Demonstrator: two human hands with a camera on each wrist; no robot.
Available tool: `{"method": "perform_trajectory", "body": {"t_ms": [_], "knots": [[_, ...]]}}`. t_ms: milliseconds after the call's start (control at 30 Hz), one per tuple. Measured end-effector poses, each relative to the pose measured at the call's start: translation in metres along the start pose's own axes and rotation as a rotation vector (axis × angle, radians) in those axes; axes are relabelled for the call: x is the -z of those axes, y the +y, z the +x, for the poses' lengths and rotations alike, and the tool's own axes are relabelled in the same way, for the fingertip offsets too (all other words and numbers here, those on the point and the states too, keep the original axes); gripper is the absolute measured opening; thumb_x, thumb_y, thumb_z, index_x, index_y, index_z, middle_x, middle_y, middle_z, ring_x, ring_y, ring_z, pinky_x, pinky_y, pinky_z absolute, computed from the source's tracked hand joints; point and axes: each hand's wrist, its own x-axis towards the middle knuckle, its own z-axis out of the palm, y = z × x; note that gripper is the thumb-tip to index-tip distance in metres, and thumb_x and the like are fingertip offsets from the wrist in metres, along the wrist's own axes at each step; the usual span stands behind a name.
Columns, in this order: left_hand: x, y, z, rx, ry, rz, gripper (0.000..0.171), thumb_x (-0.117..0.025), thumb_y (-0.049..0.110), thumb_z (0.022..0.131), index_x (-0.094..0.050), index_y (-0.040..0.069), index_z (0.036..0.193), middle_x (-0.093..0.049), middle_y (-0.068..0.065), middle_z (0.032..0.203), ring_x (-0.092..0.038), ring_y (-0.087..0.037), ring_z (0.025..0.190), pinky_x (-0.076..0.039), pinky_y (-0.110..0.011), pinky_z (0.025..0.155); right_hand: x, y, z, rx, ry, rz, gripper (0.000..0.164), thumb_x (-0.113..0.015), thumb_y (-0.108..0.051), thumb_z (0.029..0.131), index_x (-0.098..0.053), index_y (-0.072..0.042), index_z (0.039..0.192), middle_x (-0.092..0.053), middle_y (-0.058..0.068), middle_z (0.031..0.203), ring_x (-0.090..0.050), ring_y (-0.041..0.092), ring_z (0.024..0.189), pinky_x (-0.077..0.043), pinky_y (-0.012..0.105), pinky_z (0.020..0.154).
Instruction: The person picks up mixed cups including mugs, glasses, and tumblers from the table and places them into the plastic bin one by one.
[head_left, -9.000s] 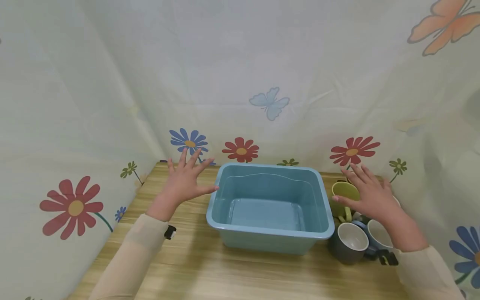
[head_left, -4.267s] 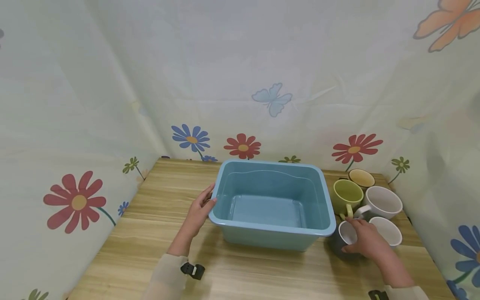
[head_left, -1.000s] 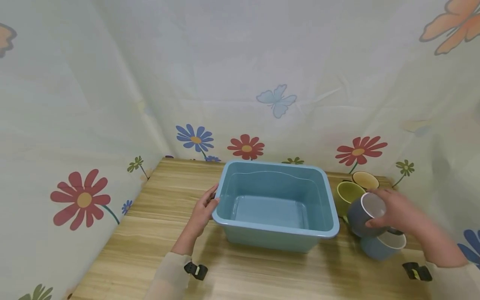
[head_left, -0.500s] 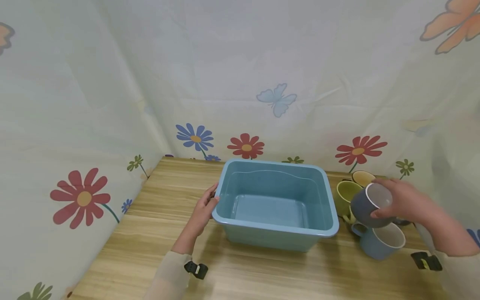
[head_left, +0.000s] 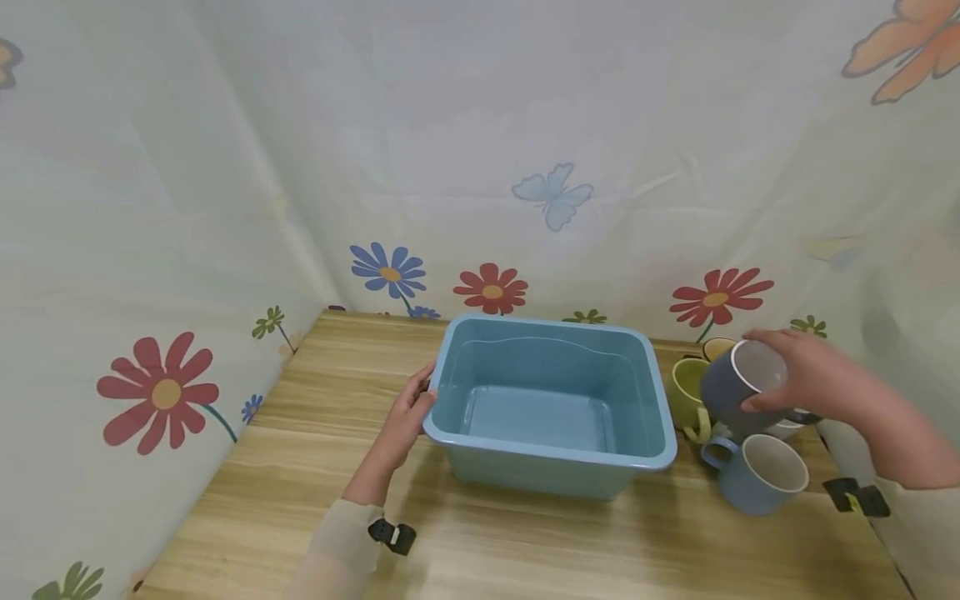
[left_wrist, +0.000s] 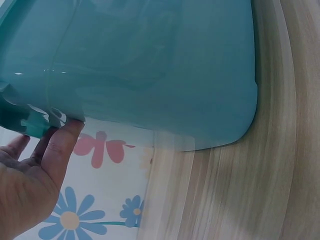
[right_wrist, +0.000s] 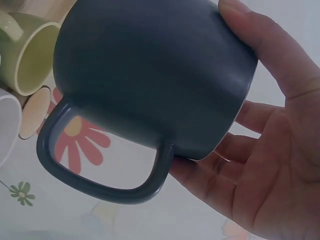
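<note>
My right hand (head_left: 821, 375) grips a dark grey-blue mug (head_left: 729, 387) near its rim and holds it tilted above the other mugs. The right wrist view shows the thumb on one side, the fingers on the other and the mug's handle (right_wrist: 105, 187) free. My left hand (head_left: 401, 425) holds the left rim of a blue plastic tub (head_left: 540, 479); its fingers reach behind the rim in the left wrist view. Inside, the tub is bare. A light blue mug (head_left: 753, 483) stands below the raised mug, and a green mug (head_left: 686, 400) is beside the tub.
A yellow-lined mug (head_left: 716, 346) stands at the back, partly hidden, and a white mug (right_wrist: 7, 127) shows in the right wrist view. Wooden tabletop (head_left: 300, 467) lies left and front of the tub. Flower-print curtain (head_left: 450, 167) hangs around the table.
Both hands were spread in the air at first. The left then took the tub's rim; the right took the dark mug from among the others and has lifted it slightly higher over the last second.
</note>
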Motion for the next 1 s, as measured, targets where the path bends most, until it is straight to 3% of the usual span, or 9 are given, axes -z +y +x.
{"method": "perform_trajectory", "body": {"t_ms": [467,767,1000], "knots": [[-0.002,0.002,-0.001,-0.008,0.009,-0.001,0.057,-0.040,0.018,0.107,-0.028,0.006,0.161,-0.044,-0.029,0.151,-0.060,-0.037,0.121,-0.060,-0.034,0.081,0.011,-0.020,0.010,-0.017,-0.041,0.020,0.100,-0.093,-0.032,0.069,-0.043,0.013,0.144,-0.048,0.045,0.137,-0.050,0.059,0.117,-0.051,0.069,0.089],[-0.001,0.003,-0.001,0.003,-0.009,-0.003,0.057,-0.040,0.019,0.108,-0.026,0.006,0.161,-0.042,-0.028,0.153,-0.058,-0.039,0.122,-0.060,-0.038,0.083,0.012,-0.037,0.026,0.085,0.001,0.020,0.099,-0.094,-0.028,0.067,-0.045,0.012,0.143,-0.051,0.041,0.140,-0.049,0.058,0.125,-0.048,0.069,0.094],[-0.001,0.003,-0.001,-0.001,-0.009,-0.001,0.057,-0.040,0.019,0.108,-0.026,0.006,0.161,-0.043,-0.028,0.152,-0.059,-0.038,0.121,-0.058,-0.029,0.077,0.011,-0.050,0.036,0.134,0.009,0.062,0.090,-0.094,-0.027,0.069,-0.052,0.007,0.140,-0.054,0.037,0.139,-0.054,0.054,0.122,-0.052,0.064,0.091]]}}
